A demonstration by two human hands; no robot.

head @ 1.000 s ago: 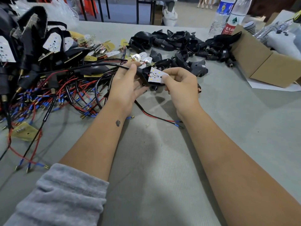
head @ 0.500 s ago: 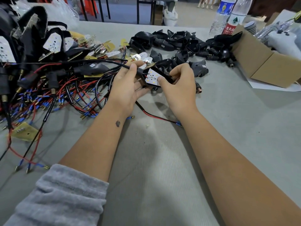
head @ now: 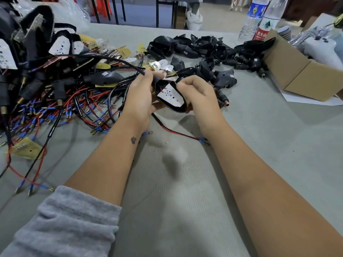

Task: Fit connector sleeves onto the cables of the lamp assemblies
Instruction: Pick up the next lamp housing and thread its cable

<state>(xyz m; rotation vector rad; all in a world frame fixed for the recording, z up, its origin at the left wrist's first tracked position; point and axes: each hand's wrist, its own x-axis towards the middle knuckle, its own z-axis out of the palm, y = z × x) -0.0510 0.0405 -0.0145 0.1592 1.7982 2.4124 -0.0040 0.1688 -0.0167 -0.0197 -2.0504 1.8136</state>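
Lamp assembly [head: 171, 96], LED board up, held above table [head: 259, 145] between both hands. Left hand [head: 138, 97] grips its housing and a black cable [head: 111, 59]; right hand [head: 196, 93] curled on its edge. Risk: trailing red-black leads [head: 178, 133] snagging the wire pile [head: 65, 108], yanking the board loose.

Lamp [head: 171, 96]: black shell holding a white LED board, face up, tilted. Its red-black cable [head: 178, 133] trails below the lamp across the table, ending in blue-sleeved terminals [head: 203, 140].
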